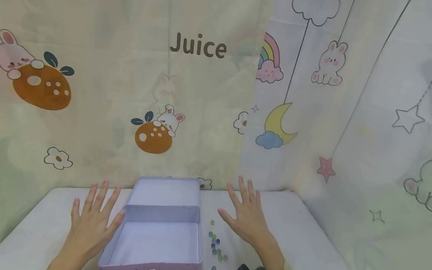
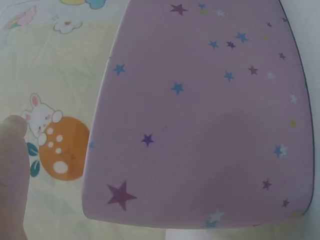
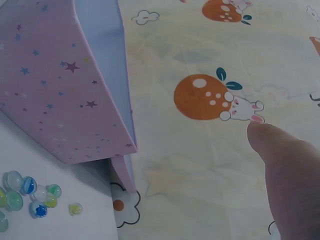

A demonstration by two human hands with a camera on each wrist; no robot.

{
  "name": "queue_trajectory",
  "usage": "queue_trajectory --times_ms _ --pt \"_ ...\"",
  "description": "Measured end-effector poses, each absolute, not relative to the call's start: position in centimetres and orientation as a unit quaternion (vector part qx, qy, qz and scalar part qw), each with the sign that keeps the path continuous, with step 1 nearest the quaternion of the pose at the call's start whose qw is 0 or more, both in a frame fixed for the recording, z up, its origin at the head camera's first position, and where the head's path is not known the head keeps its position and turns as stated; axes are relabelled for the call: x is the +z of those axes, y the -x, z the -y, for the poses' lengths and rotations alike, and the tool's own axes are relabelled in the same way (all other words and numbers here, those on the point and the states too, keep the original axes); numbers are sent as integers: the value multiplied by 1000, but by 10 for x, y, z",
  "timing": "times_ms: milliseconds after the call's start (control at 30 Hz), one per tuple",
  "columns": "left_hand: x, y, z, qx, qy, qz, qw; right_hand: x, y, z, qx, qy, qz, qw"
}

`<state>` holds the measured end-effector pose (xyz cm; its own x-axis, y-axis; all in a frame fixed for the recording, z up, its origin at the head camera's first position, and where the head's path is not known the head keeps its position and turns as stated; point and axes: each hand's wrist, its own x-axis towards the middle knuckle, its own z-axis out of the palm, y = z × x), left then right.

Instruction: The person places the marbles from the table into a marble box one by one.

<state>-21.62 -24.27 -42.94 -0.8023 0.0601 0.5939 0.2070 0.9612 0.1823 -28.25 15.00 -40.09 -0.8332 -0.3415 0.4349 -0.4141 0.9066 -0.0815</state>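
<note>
Hands [image 1: 92, 223] [image 1: 247, 215] spread flat, empty, flanking tin [image 1: 157, 233].

Smooth matt lilac tin box [image 1: 160, 241], glossy glass marbles [image 1: 215, 246], printed cloth backdrop [image 1: 88, 98]

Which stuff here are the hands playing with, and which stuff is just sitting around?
In play:
- open purple box, between both hands
- glass marbles on the table by the box
- left hand, right hand, both open

Just there:
- cartoon curtain
- white table
</note>
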Motion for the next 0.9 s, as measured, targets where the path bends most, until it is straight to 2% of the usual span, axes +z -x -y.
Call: queue_trajectory --times_ms 367,900 --pt "-428 214 244 -131 78 932 328 -403 275 -142 125 -211 945 215" --pt "-425 215 244 -210 126 905 347 -413 273 -138 154 -209 948 187"
